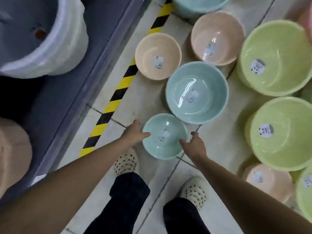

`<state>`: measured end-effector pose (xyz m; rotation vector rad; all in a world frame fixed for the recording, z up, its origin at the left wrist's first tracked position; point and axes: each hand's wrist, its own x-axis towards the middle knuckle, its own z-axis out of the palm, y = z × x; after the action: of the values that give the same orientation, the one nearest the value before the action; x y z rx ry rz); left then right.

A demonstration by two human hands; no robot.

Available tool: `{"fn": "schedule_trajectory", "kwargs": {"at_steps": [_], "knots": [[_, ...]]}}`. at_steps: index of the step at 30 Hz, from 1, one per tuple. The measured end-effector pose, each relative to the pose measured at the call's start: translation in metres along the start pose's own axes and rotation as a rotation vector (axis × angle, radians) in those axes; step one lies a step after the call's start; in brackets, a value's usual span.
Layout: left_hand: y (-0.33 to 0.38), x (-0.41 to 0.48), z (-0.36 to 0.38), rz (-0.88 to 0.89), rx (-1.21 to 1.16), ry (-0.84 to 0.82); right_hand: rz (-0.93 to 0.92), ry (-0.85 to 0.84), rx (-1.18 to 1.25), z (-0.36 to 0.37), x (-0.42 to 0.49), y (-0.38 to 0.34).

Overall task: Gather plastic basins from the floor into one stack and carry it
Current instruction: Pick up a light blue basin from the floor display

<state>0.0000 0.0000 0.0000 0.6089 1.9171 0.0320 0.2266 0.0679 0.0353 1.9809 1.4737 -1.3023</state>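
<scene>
Both hands, left hand (135,134) and right hand (195,146), are pinching the small teal basin (164,136) by its rim, seemingly loosely, so it's risking slipping when lifted.

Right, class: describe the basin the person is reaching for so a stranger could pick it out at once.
Find the yellow-and-black floor tape. Right of its near end, just ahead of the person's shoes, sits the small teal basin, left hand and right hand at its rim. Its teal neighbour is clearly larger.
</scene>
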Motion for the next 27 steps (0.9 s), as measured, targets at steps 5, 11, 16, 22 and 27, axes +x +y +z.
{"fn": "schedule_trajectory", "kwargs": {"at_steps": [5,11,16,22,27], "knots": [[-0.030,0.044,0.038,0.039,0.126,0.065,0.099,-0.068,0.064,0.045,0.068,0.016],[-0.062,0.044,-0.009,0.054,0.069,0.158,-0.102,-0.217,0.094,0.066,0.055,0.001],[-0.028,0.028,-0.104,0.208,-0.161,0.315,-0.467,-0.166,0.045,0.004,0.052,-0.100],[0.093,0.088,-0.183,0.278,-0.317,0.422,-0.609,-0.001,0.090,-0.098,0.125,-0.215],[0.146,0.145,-0.191,0.268,-0.385,0.336,-0.562,0.051,0.187,-0.121,0.182,-0.239]]}}
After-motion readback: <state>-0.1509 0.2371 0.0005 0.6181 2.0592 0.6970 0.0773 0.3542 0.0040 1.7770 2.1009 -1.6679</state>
